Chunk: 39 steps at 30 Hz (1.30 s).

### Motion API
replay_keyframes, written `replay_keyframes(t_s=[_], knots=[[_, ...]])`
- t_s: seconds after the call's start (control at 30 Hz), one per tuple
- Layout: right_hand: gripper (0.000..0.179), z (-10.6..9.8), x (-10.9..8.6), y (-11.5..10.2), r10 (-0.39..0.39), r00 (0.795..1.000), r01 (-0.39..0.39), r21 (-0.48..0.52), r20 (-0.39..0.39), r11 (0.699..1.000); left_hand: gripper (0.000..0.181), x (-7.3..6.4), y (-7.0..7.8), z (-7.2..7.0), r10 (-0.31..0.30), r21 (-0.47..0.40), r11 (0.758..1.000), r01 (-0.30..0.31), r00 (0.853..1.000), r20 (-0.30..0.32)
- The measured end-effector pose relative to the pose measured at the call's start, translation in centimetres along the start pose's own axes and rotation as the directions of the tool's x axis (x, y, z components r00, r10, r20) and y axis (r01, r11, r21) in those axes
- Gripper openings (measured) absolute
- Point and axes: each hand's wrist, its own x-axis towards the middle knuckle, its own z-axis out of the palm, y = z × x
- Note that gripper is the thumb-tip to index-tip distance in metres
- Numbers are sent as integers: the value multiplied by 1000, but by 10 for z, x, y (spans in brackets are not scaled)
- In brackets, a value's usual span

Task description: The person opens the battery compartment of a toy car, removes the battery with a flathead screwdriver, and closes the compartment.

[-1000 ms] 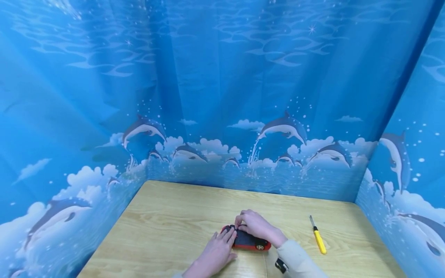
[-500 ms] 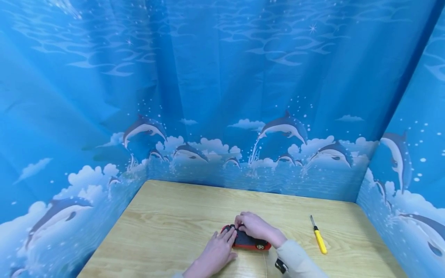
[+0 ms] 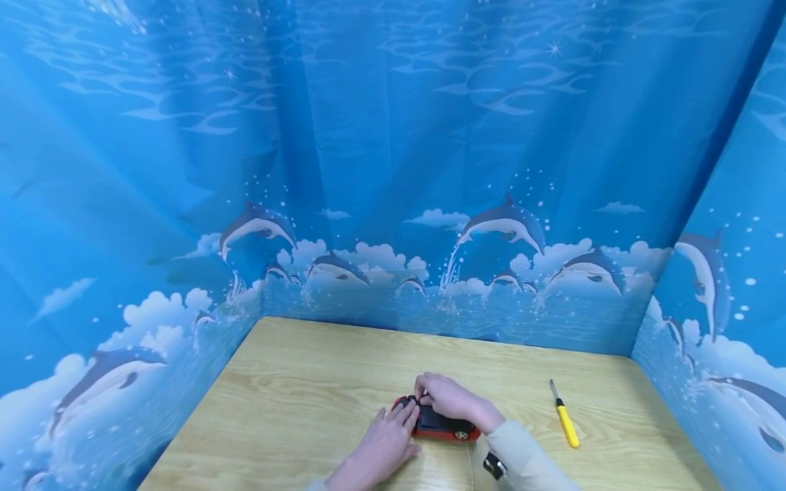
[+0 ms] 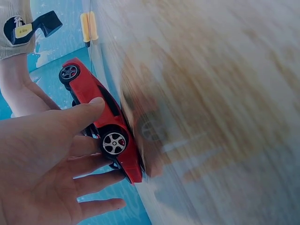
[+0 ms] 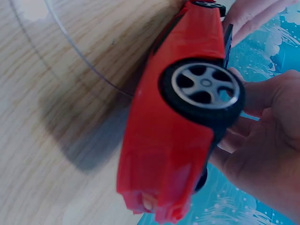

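A red toy car (image 3: 439, 424) lies upside down on the wooden table, its black underside facing up. My left hand (image 3: 382, 440) rests its nearly straight fingers on the car's left end. In the left wrist view, the thumb of that hand (image 4: 56, 154) lies in front of the car's red side (image 4: 89, 89). Over the middle of the underside, my right hand (image 3: 451, 397) has curled fingers, thumb and index tips close together at the car. Whatever small part lies between those tips is hidden. The right wrist view shows a silver-spoked wheel (image 5: 206, 84) beside that hand (image 5: 262, 140).
To the right of the car lies a screwdriver (image 3: 566, 424) with a yellow handle, its tip pointing away. A blue curtain (image 3: 393, 170) printed with dolphins surrounds the table (image 3: 307, 368) at the back and sides. A black device (image 3: 494, 466) sits on the right wrist.
The right hand's fingertips have shifted very slightly over the car's underside. The left hand and the car stay nearly in place.
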Motion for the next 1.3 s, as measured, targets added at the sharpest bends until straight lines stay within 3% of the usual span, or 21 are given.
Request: replay_keyframes(t_s=[0.37, 0.63, 0.9, 1.17, 1.3], knots=[[11, -10, -3, 8, 7, 1000, -7, 142, 7, 990, 68, 0, 0, 1, 7, -11, 1000, -7, 1000, -14], [12, -20, -4, 18, -20, 1000, 13, 287, 21, 958, 67, 0, 1, 0, -5, -20, 1000, 5, 1000, -2], [14, -26, -4, 26, 22, 999, -32, 334, 36, 942, 65, 0, 1, 1, 7, -11, 1000, -7, 1000, -15], [13, -31, -5, 28, 91, 996, -84, 469, 9, 879, 63, 0, 1, 1, 13, 5, 1000, -13, 999, -35], [14, -32, -7, 30, 115, 993, -99, 494, -2, 864, 66, 0, 1, -1, 8, 3, 1000, -8, 1000, -26]])
